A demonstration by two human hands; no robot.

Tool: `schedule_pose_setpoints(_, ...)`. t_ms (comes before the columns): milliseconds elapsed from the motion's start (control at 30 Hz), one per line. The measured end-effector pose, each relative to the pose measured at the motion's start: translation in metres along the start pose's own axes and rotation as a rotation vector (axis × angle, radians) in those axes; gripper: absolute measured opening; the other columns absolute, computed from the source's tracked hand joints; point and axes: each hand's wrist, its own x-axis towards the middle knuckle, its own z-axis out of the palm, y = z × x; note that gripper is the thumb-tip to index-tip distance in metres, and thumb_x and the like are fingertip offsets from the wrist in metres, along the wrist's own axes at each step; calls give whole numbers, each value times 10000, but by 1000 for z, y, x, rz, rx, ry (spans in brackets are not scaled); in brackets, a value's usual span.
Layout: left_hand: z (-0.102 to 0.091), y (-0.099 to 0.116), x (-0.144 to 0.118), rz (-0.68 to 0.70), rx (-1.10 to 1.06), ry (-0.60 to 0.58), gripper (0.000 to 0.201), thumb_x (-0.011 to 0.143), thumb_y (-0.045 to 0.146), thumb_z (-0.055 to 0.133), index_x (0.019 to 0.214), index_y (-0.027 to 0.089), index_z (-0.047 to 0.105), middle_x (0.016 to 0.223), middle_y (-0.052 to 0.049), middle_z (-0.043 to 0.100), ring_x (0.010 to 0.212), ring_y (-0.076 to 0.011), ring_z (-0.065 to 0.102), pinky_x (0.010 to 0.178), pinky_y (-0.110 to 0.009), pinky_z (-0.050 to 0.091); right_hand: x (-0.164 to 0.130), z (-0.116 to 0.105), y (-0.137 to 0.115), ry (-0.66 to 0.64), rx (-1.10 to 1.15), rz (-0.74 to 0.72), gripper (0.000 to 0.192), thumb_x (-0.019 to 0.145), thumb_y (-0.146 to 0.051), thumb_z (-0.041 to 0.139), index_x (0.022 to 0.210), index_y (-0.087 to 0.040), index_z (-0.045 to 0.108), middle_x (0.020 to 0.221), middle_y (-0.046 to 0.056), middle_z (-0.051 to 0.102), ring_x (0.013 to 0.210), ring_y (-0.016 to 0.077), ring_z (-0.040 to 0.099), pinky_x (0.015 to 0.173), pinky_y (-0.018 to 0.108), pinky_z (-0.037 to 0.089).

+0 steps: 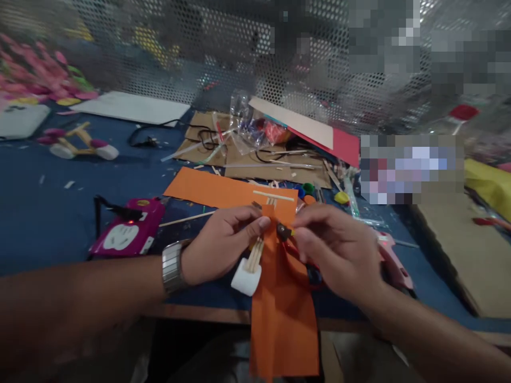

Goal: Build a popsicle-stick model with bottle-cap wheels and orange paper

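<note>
My left hand (227,239), with a metal-banded watch (172,267) on the wrist, pinches the edge of an upright folded orange paper strip (270,308). Just below its fingers, a bundle of thin wooden sticks (254,258) ends in a white foam-like piece (246,277). My right hand (339,244) has its fingers closed around a red-handled tool with a dark metal head (284,232), perhaps pliers or a cutter, held against the strip's right side. Its jaws are partly hidden. Behind the hands, short pale sticks (273,196) lie on an orange sheet (215,187).
A magenta box with a cable (128,229) sits left; a pink glue gun (393,260) lies right. Cardboard (447,234) covers the right side. At the back are plastic bags, coloured sheets (295,125), a white board (131,108) and a stick-frame model (77,142).
</note>
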Motion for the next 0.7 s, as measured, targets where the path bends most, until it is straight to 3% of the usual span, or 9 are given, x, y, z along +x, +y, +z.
schedule_pose_setpoints(67, 0, 0, 0, 20, 50, -8, 376, 1029, 415, 656, 763, 153, 698, 714, 8, 622, 666, -130, 525, 661, -245, 457, 1, 6, 9, 28, 14, 26, 222, 965, -419, 816, 998, -235, 697, 840, 14, 718, 616, 138, 625, 524, 268, 520)
schedule_pose_setpoints(133, 0, 0, -1, 41, 78, -12, 349, 1037, 384, 651, 787, 151, 723, 765, -14, 672, 721, -147, 593, 705, -254, 487, 2, 12, 16, 40, 23, 45, 254, 915, -407, 857, 941, -248, 661, 770, -11, 681, 575, 129, 577, 475, 257, 452)
schedule_pose_setpoints(367, 2, 1, -2, 102, 138, 13, 292, 1032, 324, 674, 793, 170, 741, 836, -29, 714, 780, -155, 646, 778, -262, 515, 1, 16, 18, 37, 68, -5, 178, 883, -217, 844, 902, -236, 668, 758, -27, 707, 595, 106, 618, 527, 215, 515)
schedule_pose_setpoints(700, 0, 7, 0, 5, 123, -25, 232, 1030, 332, 664, 886, 180, 764, 906, -35, 751, 817, -170, 648, 819, -279, 534, -2, 4, 16, -53, 571, 167, 55, 914, -244, 872, 956, -245, 836, 670, -28, 730, 467, 97, 659, 423, 181, 560)
